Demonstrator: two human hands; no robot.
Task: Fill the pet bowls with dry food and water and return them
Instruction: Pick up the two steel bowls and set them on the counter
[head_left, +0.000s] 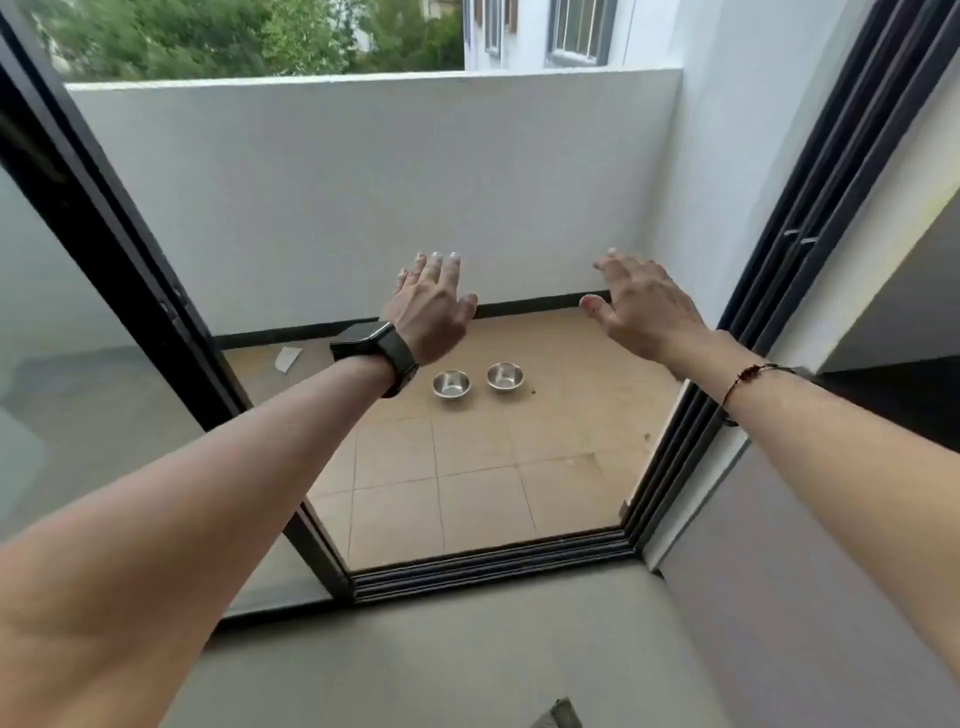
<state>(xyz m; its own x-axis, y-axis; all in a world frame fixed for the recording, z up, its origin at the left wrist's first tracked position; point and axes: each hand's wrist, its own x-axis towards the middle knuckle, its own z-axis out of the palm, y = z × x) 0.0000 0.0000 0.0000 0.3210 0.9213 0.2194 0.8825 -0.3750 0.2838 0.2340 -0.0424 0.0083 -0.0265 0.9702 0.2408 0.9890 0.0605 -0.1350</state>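
Reaching out through the open doorway, the left hand (434, 306) and right hand (641, 306) spread wide, holding nothing. Two bowls (477, 382) sit side by side on the balcony floor (467, 467) below, well apart from both palms, seemingly empty, awaiting pickup.

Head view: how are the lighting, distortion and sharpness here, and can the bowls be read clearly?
Head view: soft, even daylight with no hard shadows; wide-angle distortion bows the door frame and stretches the forearms near the edges; the image is slightly soft overall; the left bowl and right bowl are small, with glare on the steel, yet look empty; both the left hand and the right hand are open, holding nothing.
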